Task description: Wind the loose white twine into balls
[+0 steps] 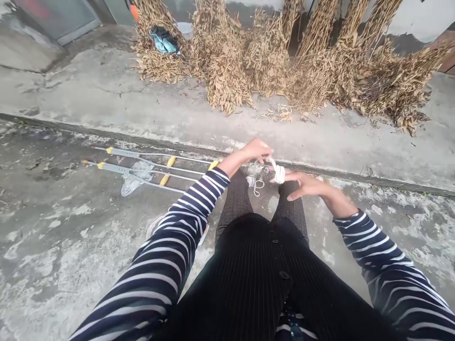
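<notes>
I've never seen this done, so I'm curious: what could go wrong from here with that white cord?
The ball of white cord seems to sit at the fingertips of the right hand, so it might slip and roll onto the dusty concrete ground. The loose loops of cord near the left hand could also snag or tangle.

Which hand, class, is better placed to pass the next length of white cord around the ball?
Probably the left hand: its fingertips reach the strand rising from the white cord ball. The right hand sits beside the ball, apparently steadying it, so it seems better left there.
</notes>
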`<state>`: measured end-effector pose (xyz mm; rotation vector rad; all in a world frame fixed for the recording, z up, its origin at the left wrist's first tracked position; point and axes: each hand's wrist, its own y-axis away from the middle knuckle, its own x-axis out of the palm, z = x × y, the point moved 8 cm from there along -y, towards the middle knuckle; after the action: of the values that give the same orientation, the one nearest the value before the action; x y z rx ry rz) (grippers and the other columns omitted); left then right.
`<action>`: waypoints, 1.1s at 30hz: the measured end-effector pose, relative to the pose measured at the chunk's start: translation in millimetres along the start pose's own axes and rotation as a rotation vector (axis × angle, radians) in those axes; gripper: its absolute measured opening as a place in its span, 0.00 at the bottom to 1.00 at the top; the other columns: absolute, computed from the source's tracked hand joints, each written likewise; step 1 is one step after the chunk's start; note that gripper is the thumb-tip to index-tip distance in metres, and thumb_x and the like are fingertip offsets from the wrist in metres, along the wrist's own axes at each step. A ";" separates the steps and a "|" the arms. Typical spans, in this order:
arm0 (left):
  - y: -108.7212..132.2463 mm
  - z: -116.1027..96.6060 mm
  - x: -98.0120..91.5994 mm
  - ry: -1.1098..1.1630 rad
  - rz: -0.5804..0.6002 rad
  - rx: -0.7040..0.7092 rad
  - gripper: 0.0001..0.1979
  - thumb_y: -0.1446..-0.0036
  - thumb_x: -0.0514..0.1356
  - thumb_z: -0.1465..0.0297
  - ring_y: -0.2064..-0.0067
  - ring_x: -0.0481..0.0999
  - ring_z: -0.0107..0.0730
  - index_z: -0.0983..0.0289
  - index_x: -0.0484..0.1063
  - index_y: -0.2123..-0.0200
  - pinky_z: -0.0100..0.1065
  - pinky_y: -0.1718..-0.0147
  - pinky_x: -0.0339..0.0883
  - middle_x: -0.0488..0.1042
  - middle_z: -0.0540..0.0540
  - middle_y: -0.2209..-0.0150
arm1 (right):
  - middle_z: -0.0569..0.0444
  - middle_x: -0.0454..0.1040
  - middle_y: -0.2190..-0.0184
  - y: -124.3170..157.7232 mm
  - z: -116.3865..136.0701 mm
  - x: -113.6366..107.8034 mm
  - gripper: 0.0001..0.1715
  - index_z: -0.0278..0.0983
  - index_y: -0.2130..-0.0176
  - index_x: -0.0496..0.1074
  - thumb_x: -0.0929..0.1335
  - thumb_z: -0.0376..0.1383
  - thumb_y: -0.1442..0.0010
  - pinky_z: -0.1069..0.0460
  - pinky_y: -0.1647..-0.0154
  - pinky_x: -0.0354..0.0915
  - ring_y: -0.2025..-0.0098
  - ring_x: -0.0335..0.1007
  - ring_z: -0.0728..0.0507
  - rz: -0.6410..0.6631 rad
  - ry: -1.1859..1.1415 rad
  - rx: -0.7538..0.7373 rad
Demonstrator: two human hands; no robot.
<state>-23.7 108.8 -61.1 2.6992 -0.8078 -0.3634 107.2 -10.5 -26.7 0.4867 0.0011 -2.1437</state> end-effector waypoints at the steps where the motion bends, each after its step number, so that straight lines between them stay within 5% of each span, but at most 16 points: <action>1: -2.4 5.8 -0.4 -0.022 -0.066 -0.001 0.11 0.41 0.65 0.72 0.72 0.77 0.27 0.71 0.78 0.74 0.30 0.70 0.73 0.80 0.60 0.70 | 0.55 0.58 0.27 -0.1 -1.3 1.7 0.37 0.48 0.40 0.75 0.79 0.40 0.48 0.34 0.24 0.41 0.25 0.49 0.34 0.011 -0.107 -0.006; 7: 40.7 39.6 7.1 0.273 -0.289 0.253 0.13 0.38 0.61 0.69 0.52 0.79 0.38 0.68 0.79 0.53 0.31 0.65 0.76 0.80 0.63 0.50 | 0.59 0.44 0.23 0.8 -8.5 1.7 0.43 0.51 0.39 0.73 0.80 0.39 0.53 0.34 0.29 0.54 0.21 0.34 0.35 -0.018 -0.657 -0.089; 12: 71.3 49.2 23.9 0.134 -0.265 0.387 0.23 0.45 0.67 0.70 0.40 0.74 0.41 0.63 0.75 0.44 0.41 0.39 0.66 0.77 0.60 0.42 | 0.59 0.44 0.23 -0.8 -5.0 6.8 0.41 0.49 0.40 0.73 0.78 0.37 0.53 0.32 0.29 0.55 0.21 0.30 0.35 -0.006 -0.748 -0.112; 17: 49.8 50.0 35.4 0.116 -0.234 0.397 0.13 0.41 0.64 0.66 0.44 0.78 0.42 0.65 0.81 0.55 0.42 0.38 0.64 0.81 0.60 0.49 | 0.59 0.46 0.23 -0.5 -0.7 13.5 0.41 0.49 0.40 0.74 0.78 0.35 0.53 0.32 0.28 0.52 0.21 0.28 0.35 0.023 -0.745 -0.127; 23: 39.2 24.1 11.7 0.078 -0.387 0.382 0.10 0.39 0.61 0.69 0.50 0.79 0.38 0.65 0.82 0.65 0.39 0.42 0.66 0.83 0.57 0.58 | 0.55 0.42 0.22 1.5 7.6 20.9 0.41 0.47 0.39 0.74 0.79 0.37 0.52 0.32 0.27 0.50 0.21 0.32 0.33 0.060 -0.713 -0.153; 27: 46.5 -3.8 8.5 0.107 -0.224 0.419 0.11 0.40 0.60 0.67 0.54 0.79 0.36 0.66 0.81 0.68 0.36 0.46 0.68 0.83 0.57 0.62 | 0.55 0.45 0.23 0.7 22.8 19.9 0.41 0.49 0.38 0.73 0.80 0.39 0.50 0.34 0.26 0.48 0.22 0.36 0.34 0.095 -0.615 -0.186; 33: 33.3 6.1 7.6 0.349 0.102 0.274 0.11 0.46 0.64 0.66 0.63 0.78 0.33 0.67 0.76 0.77 0.34 0.55 0.69 0.80 0.57 0.71 | 0.56 0.53 0.25 8.8 40.8 12.7 0.39 0.50 0.40 0.75 0.80 0.40 0.50 0.38 0.25 0.45 0.23 0.46 0.37 0.090 -0.503 -0.222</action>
<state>-35.9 76.7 -56.1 2.8323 -0.9394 0.2557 93.7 -33.0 8.2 -0.1835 -0.0623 -2.0915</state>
